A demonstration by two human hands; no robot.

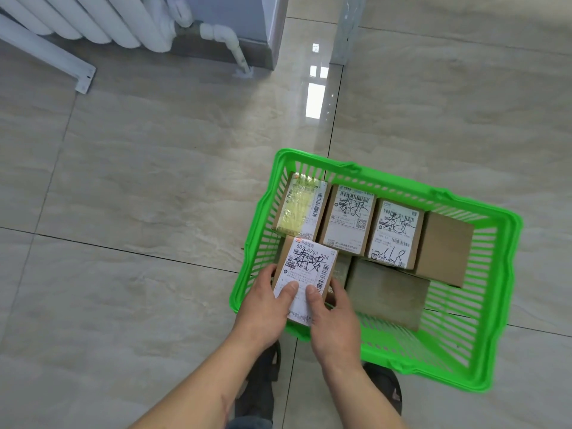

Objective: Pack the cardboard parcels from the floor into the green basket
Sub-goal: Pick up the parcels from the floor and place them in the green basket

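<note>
A white radiator [93, 20] stands at the far left against a grey wall base, above glossy beige floor tiles [139, 187] with dark grout lines. Nearer, the left hand [266, 308] and right hand [332, 323] together grip a labelled parcel [305, 274] over the near-left corner of the green basket [501, 274], which sits on the floor holding more parcels.

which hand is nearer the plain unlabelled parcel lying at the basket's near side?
Right. The right hand grips the labelled parcel right beside the plain parcel; the left hand is on the labelled parcel's far side.
</note>
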